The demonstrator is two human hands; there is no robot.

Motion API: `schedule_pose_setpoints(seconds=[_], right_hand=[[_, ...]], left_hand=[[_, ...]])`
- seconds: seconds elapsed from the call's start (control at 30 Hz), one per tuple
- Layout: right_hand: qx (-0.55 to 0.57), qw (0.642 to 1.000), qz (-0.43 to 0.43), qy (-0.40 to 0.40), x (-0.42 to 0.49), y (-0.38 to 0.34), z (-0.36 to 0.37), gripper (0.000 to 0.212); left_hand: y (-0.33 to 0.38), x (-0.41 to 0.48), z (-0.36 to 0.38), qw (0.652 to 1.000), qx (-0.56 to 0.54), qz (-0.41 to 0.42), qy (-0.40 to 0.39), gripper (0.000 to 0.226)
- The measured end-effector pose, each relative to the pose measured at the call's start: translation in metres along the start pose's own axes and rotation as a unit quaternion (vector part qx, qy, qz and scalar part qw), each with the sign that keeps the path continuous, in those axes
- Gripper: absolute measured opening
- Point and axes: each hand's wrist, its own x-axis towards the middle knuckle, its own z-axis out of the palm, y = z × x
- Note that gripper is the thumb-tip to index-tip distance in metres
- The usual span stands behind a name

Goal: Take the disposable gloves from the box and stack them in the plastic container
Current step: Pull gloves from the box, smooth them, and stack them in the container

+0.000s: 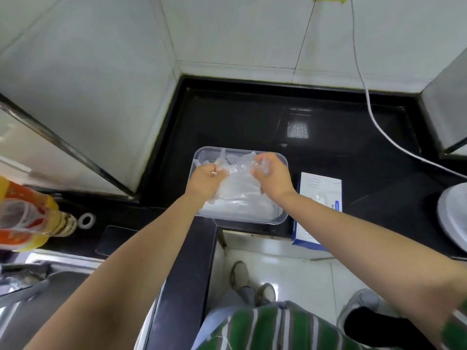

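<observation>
A clear plastic container (282, 218) sits on the black counter, filled with a heap of thin translucent disposable gloves (240, 200). Both my hands are over it. My left hand (206, 181) grips one end of a crumpled clear glove (237, 168), and my right hand (271, 176) pinches its other end, the film stretched between them above the pile. The white and blue glove box (319, 198) lies flat on the counter just right of the container, partly hidden by my right forearm.
A white cable (374, 117) runs down the tiled wall across the counter's back right. A white round appliance (453, 213) stands at the right edge. An oil bottle (30, 215) and a sink (50, 286) are at the left. The counter edge runs just below the container.
</observation>
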Motion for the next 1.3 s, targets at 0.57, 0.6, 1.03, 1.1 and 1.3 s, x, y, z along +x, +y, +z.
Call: schedule_pose_setpoints(seconds=[0.57,0.6,1.03,1.1,1.3], right_hand=[[-0.308,0.916,0.023,-0.256,0.011,0.021,0.019,0.045],[-0.314,0.909,0.044,-0.272,0.012,0.023,0.023,0.053],[-0.387,0.867,0.104,-0.297,0.020,0.038,0.038,0.068],[-0.357,0.877,0.118,-0.299,0.020,0.042,0.037,0.086],[-0.328,0.890,0.112,-0.295,0.022,0.048,0.039,0.102]], left_hand=[[-0.024,0.017,0.025,0.945,0.313,0.067,-0.070,0.024],[-0.023,0.017,0.022,0.950,0.299,0.057,-0.063,0.024],[0.023,0.008,0.053,0.950,0.243,0.096,-0.170,0.018],[0.006,0.016,0.055,0.931,0.300,0.014,-0.206,0.031],[-0.035,0.038,0.032,0.889,0.418,-0.016,-0.184,0.065]])
